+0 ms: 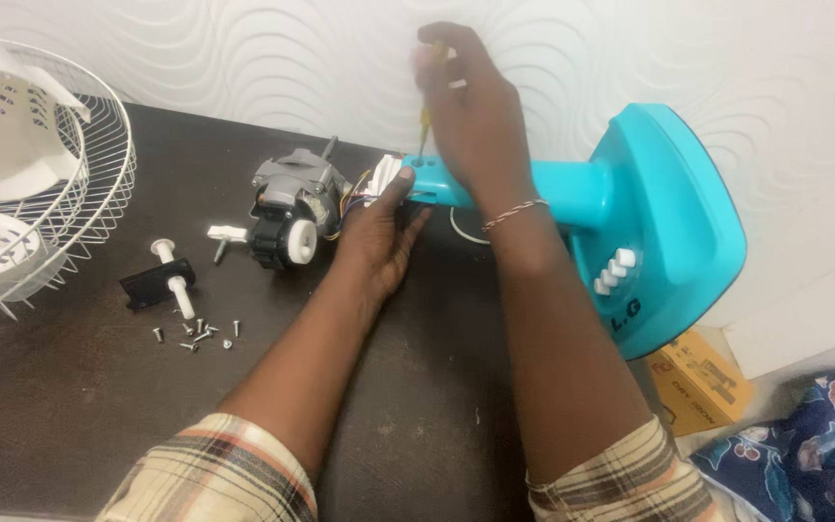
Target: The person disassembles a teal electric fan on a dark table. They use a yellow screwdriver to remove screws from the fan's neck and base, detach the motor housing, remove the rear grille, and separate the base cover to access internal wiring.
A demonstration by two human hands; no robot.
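A turquoise fan stand point(649, 222) lies on its side on the dark table point(79, 416), its neck pointing left. My right hand point(471, 106) grips a yellow-handled screwdriver point(424, 121), held upright with its tip at the end of the neck. My left hand point(379, 237) rests flat on the table, thumb up against the white part at the neck's end. Just to the left lies the grey fan motor point(292, 208), with coloured wires running to the neck.
A white wire fan guard point(99, 184) with white plastic covers sits at the far left. Several loose screws point(200, 333), a white knob and a black bracket with a white pin point(161, 280) lie nearby. A cardboard box point(703, 387) and floral cloth point(804, 454) sit at lower right.
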